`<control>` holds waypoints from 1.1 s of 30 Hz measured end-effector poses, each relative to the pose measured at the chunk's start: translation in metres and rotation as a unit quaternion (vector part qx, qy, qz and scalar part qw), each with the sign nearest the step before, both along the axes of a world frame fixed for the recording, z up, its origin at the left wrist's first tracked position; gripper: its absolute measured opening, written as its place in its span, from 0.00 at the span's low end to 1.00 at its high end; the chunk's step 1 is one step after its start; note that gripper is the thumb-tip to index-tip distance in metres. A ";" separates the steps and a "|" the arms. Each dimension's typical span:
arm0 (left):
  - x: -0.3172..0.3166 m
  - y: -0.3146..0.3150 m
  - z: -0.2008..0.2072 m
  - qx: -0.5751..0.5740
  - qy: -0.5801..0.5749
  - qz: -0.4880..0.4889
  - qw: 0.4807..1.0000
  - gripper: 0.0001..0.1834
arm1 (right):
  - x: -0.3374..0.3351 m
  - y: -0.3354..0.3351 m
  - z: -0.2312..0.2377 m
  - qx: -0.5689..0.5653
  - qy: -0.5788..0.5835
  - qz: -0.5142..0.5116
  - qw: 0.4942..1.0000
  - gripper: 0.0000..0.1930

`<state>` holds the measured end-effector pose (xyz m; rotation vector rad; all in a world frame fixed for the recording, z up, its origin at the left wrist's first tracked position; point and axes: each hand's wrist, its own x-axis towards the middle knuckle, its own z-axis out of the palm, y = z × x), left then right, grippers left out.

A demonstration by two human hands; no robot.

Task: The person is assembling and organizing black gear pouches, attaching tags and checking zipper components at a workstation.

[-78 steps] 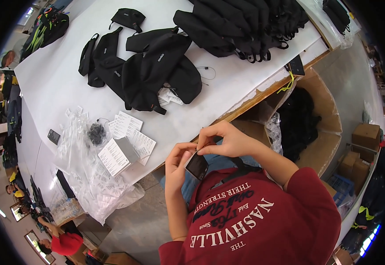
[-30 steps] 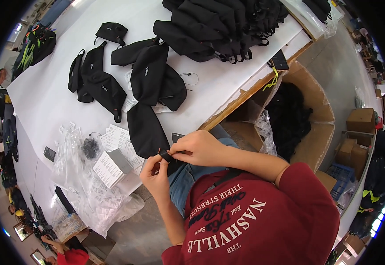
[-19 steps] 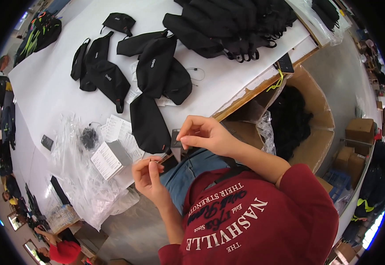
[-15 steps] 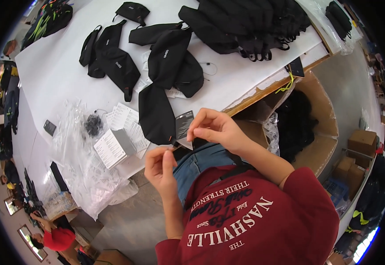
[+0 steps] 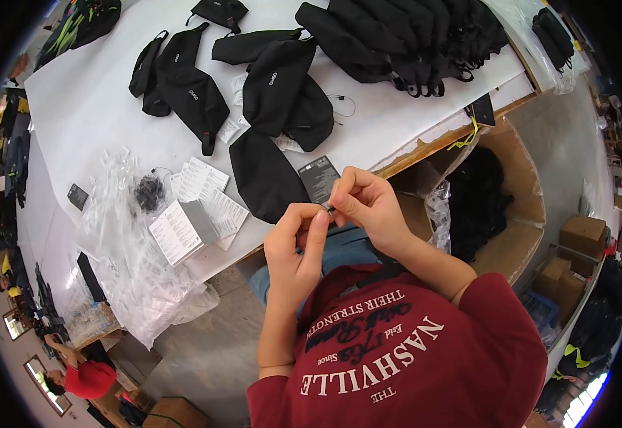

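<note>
At the near edge of the white table (image 5: 389,132), two hands meet: the right hand (image 5: 374,208) pinches a thin dark piece (image 5: 331,209) between thumb and index; the left hand (image 5: 293,246) has thumb and index narrowed at the same spot. Can't tell whether the left grips the piece too.

Dark card (image 5: 318,177) lies just beyond the fingers, near end hidden behind them; no telling if it's linked to the piece. Black pouch (image 5: 263,175) lies just left of the card, far end up against the other black pouches (image 5: 275,89).

Risks, my read: piece is tiny, fingertip hold only, so a slip probably drops it to lap or floor. If piece and card are linked, a hard tug could bend the card or drag it off the edge. Left knuckles sit close to the pouch's near end; a careless swing could shove it.

Orientation: card's long axis runs diagonally, far-left to near-right, near end toward the right fingertips. Pouch's axis runs much the same way, broad end toward the person. Piece: too small to read an axis.
</note>
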<state>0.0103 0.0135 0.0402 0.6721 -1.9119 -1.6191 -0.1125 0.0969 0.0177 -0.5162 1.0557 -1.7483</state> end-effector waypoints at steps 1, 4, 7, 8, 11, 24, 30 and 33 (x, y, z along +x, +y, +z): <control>-0.001 0.001 -0.001 -0.016 -0.003 0.006 1.000 0.05 | 0.002 -0.001 0.002 0.001 0.006 -0.020 1.000 0.11; -0.001 0.000 -0.002 -0.016 -0.017 0.003 1.000 0.04 | 0.002 -0.001 -0.001 -0.019 -0.004 -0.010 1.000 0.10; 0.002 0.000 -0.005 -0.038 0.002 0.012 0.999 0.04 | 0.000 -0.003 0.003 -0.002 -0.034 -0.018 0.999 0.10; 0.002 0.001 -0.004 -0.038 0.002 0.012 0.999 0.04 | 0.000 -0.003 0.003 -0.002 -0.034 -0.018 0.999 0.10; 0.001 0.002 -0.001 -0.031 -0.010 0.010 0.999 0.04 | 0.000 -0.003 0.001 0.003 -0.013 -0.004 1.000 0.10; 0.006 -0.001 -0.012 0.086 -0.039 -0.003 0.996 0.04 | -0.028 0.004 0.016 0.054 0.148 0.135 0.978 0.11; 0.026 0.007 0.013 0.054 -0.105 -0.062 0.991 0.03 | -0.061 -0.019 -0.040 0.089 0.252 0.053 0.962 0.09; 0.028 0.004 0.014 0.046 -0.070 -0.158 0.984 0.05 | -0.056 -0.031 -0.081 0.157 0.185 0.190 0.951 0.10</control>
